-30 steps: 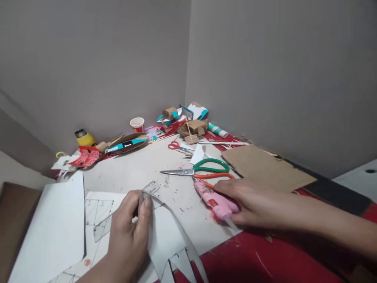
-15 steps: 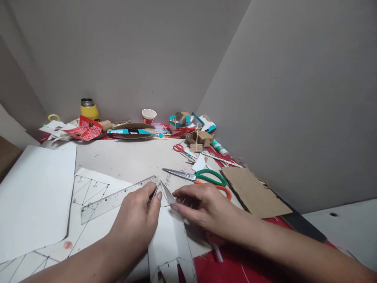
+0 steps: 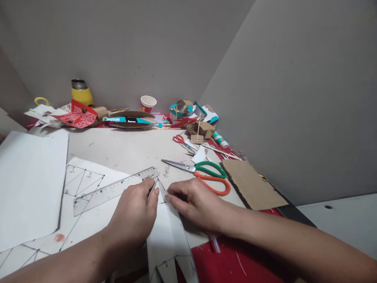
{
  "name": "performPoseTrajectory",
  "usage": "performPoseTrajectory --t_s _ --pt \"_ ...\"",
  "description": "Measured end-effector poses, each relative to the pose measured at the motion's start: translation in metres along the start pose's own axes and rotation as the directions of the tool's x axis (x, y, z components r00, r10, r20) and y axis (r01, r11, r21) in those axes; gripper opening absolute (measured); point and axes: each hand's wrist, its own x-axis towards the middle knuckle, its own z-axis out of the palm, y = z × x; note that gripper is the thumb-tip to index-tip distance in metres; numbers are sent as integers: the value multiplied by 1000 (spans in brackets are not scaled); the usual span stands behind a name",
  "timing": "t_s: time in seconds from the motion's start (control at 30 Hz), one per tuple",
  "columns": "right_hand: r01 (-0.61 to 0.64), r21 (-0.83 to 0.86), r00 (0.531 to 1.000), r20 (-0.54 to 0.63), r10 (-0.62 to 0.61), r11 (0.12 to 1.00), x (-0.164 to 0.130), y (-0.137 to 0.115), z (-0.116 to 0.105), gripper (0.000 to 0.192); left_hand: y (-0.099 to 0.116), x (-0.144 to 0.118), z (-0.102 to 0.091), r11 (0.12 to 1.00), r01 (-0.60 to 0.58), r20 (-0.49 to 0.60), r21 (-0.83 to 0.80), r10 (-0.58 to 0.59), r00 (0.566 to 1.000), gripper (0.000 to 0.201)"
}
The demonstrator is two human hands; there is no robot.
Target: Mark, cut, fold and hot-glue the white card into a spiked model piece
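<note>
1. Left hand (image 3: 134, 216), lower centre of frame: fingers curled, thumb and fingertips pinching the left flap of a folded white card piece (image 3: 167, 236) at its pointed tip.
2. Right hand (image 3: 194, 202), just right of it: fingertips pinching the right flap of the same tip. Both hands meet at the point, touching the card.
3. Folded white card piece runs from the tip at mid-frame down to the bottom edge, lying partly on the bench (image 3: 126, 151), partly over a red mat (image 3: 235, 263) at lower right.
4. Large white sheet (image 3: 26, 184) at left edge; beside it a white sheet with pencilled triangles (image 3: 85, 181).
5. Brown cardboard panel (image 3: 250, 184) to the right of centre, flat on the bench.
6. Clear plastic ruler (image 3: 114, 190) lies slanted across the drawn sheet, its right end next to the left hand.
7. Green-and-orange scissors (image 3: 206, 175) just above the right hand, blades pointing left.
8. Back row, upper frame: yellow flask (image 3: 81, 94), paper cup (image 3: 148, 104), small red scissors (image 3: 179, 139), glue stick (image 3: 219, 139), cardboard scraps.
</note>
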Motion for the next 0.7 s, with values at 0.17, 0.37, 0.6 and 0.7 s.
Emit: performPoseTrajectory --t_s 0.17,0.37,0.6,0.7 --pt "-1 46 1000 12 1 999 3 1 0 23 1 1 -1 1000 9 2 16 -9 1000 27" --pt "-26 91 1000 2 26 996 5 -4 -3 28 1 1 -3 999 19 15 26 -20 1000 26" --pt "-26 98 1000 8 25 995 9 -5 -2 28 1 4 -2 999 46 41 12 -46 998 27" --pt "-28 134 1000 -4 29 991 8 -3 -2 30 0 5 -2 999 41 25 -20 -40 999 26"
